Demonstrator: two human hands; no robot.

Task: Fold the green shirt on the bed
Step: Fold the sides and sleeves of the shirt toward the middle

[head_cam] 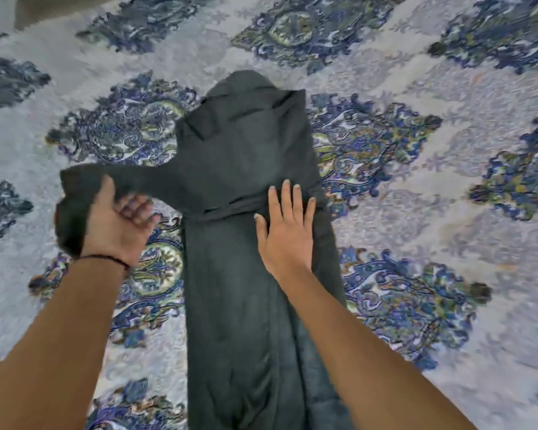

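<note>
Two bare hands are on the green shirt (246,187), which lies as a long narrow strip down the middle of the bed (416,72), collar end toward 12 o'clock. Left hand (115,221), at 9 o'clock, is closed around the end of the one sleeve (84,193) still spread out. Right hand (288,231) lies flat, fingers spread, pressing the shirt's right edge; it grips nothing.
</note>
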